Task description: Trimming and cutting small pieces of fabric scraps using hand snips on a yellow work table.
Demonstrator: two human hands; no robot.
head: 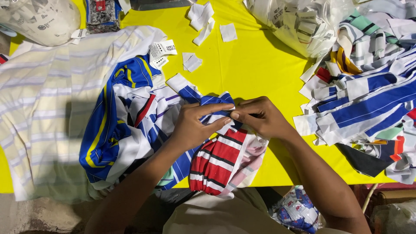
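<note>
My left hand (195, 125) and my right hand (260, 118) meet at the middle of a yellow table (255, 65). Both pinch the same blue-and-white striped fabric strip (190, 92), fingertips touching over its folded end. Under the hands lies a pile of striped knit pieces: a red, white and black one (216, 162) and a blue one with yellow stripes (108, 130). What lies between the fingertips is hidden.
A cream striped cloth (43, 108) covers the left side. A heap of blue, white and coloured strips (368, 95) fills the right. White paper tags (162, 51) and scraps (201, 19) lie at the back, beside clear bags of labels (299, 21).
</note>
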